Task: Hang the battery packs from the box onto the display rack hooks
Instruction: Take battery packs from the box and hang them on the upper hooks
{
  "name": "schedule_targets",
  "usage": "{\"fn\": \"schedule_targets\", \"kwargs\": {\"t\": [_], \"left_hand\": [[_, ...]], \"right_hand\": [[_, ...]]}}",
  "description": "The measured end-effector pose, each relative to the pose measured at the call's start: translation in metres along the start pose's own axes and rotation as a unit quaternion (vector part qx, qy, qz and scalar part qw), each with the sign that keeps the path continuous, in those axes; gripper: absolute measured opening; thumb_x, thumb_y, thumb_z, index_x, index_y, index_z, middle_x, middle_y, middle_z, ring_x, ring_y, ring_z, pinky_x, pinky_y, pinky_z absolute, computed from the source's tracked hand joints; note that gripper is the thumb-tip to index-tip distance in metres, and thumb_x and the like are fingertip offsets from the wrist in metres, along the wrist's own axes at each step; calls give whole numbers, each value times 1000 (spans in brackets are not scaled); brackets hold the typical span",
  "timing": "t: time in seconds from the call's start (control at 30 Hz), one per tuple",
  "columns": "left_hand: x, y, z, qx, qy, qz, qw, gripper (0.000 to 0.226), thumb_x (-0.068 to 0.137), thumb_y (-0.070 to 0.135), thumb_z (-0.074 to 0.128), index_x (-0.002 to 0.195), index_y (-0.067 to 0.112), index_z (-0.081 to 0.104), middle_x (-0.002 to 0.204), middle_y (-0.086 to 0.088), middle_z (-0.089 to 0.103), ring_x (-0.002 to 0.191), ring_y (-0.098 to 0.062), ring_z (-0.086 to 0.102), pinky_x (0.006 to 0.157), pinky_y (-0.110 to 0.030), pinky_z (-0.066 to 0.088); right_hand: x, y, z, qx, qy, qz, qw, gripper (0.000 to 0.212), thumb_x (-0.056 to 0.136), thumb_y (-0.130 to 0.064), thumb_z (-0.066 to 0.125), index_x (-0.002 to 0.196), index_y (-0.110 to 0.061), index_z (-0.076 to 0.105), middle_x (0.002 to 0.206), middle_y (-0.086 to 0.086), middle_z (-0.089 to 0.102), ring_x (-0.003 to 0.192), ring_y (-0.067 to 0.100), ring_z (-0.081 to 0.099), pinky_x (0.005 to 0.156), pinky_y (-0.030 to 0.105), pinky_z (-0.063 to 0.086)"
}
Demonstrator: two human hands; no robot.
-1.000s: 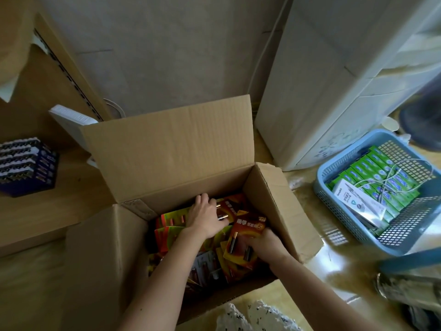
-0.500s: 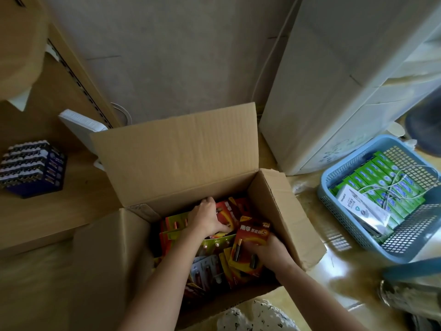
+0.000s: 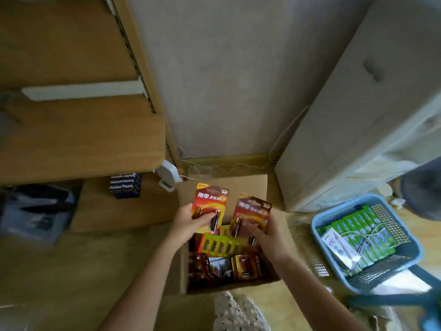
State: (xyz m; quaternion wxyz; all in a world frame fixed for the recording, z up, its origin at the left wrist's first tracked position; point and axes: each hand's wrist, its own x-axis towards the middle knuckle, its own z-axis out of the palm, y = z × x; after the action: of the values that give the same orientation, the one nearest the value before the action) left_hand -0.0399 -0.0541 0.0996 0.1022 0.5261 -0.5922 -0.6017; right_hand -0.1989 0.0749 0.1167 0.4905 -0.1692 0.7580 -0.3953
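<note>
Cardboard box [image 3: 248, 187] at centre frame, open, loose packs inside. My left hand [image 3: 188, 220] grips one red battery pack [image 3: 211, 199]; my right hand [image 3: 267, 237] grips a second red pack [image 3: 253, 211]. Both packs upright above the box, side by side, not touching. Blue basket [image 3: 319, 218] at lower right.

Wall: plain grey-beige wall [image 3: 226, 80] at the far side, a wooden skirting board [image 3: 238, 160] along its foot.
Floor: glossy yellowish floor [image 3: 59, 271].
Left: wooden shelving [image 3: 78, 144] with a dark slotted upright [image 3: 133, 56] and a white edge strip [image 3: 83, 90].
Right: tall white cabinet [image 3: 334, 139] against the wall.
Cable: thin white cable [image 3: 284, 137] runs down the wall just beside the cabinet.
Light: soft, with bright reflections on the floor at right.
</note>
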Motion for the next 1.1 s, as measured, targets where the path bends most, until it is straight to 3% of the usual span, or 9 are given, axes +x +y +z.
{"fn": "schedule_targets", "kwargs": {"t": [0.1, 0.17, 0.23, 0.4, 0.5, 0.63, 0.73, 0.9, 1.1], "left_hand": [[-62, 66, -51, -68, 29, 9, 997, 19, 79, 15, 70, 94, 23, 59, 91, 6, 68, 83, -5, 66, 65, -15, 54], [-101, 109, -86, -90, 54, 10, 994, 21, 80, 19, 69, 95, 27, 58, 95, 7, 68, 86, -4, 66, 76, -21, 56], [-136, 144, -116, -108, 82, 15, 991, 23, 80, 22, 69, 98, 28, 58, 101, 2, 68, 95, -13, 66, 85, -32, 54], [-211, 219, -193, -133, 155, 38, 978, 31, 79, 25, 69, 108, 18, 58, 100, 2, 69, 94, -12, 66, 81, -28, 54], [-255, 237, -253, -161, 216, 53, 962, 28, 79, 25, 69, 106, 21, 59, 101, 1, 69, 94, -11, 66, 76, -22, 52], [-264, 245, -270, -160, 240, 74, 955, 19, 81, 24, 67, 97, 27, 58, 95, 5, 69, 90, -7, 66, 65, -14, 51], [-278, 244, -302, -179, 255, 80, 947, 23, 79, 25, 68, 101, 23, 60, 98, 3, 70, 92, -10, 67, 75, -22, 55], [-280, 238, -391, -190, 256, 102, 942, 39, 78, 28, 70, 112, 12, 59, 105, -4, 70, 100, -19, 67, 90, -38, 52], [-264, 248, -494, -182, 228, 133, 947, 36, 79, 26, 69, 112, 15, 58, 105, -1, 68, 100, -15, 64, 87, -30, 51]], "right_hand": [[-56, -86, 2, 1, -23, -46, 999, 36, 88, -28, 60, 122, -19, 51, 102, -3, 66, 89, 10, 66, 65, 20, 52], [-94, -141, 7, -1, -52, -82, 995, 21, 89, -28, 57, 110, -27, 53, 96, -7, 66, 87, 9, 67, 61, 16, 53], [-125, -186, 14, 14, -77, -98, 992, 14, 89, -28, 57, 99, -35, 52, 97, -4, 67, 88, 13, 68, 66, 20, 56], [-187, -290, 48, 12, -121, -167, 978, 19, 88, -24, 58, 106, -26, 53, 96, -11, 65, 82, -1, 65, 56, 9, 51], [-229, -342, 92, -5, -161, -201, 966, 19, 87, -26, 59, 106, -28, 55, 103, -8, 67, 90, 3, 66, 61, 14, 54], [-235, -363, 109, 16, -154, -229, 961, 19, 86, -31, 59, 105, -29, 57, 103, -8, 68, 99, 12, 66, 83, 29, 56], [-247, -378, 139, 13, -146, -248, 958, 24, 86, -32, 59, 109, -25, 57, 107, -3, 67, 101, 14, 65, 88, 38, 55], [-266, -414, 212, 36, -124, -294, 947, 41, 83, -37, 58, 119, -20, 54, 111, -1, 65, 104, 13, 63, 87, 34, 55], [-271, -456, 295, 85, -58, -317, 943, 28, 88, -34, 56, 114, -27, 50, 109, -6, 63, 105, 10, 61, 82, 26, 53]]}}
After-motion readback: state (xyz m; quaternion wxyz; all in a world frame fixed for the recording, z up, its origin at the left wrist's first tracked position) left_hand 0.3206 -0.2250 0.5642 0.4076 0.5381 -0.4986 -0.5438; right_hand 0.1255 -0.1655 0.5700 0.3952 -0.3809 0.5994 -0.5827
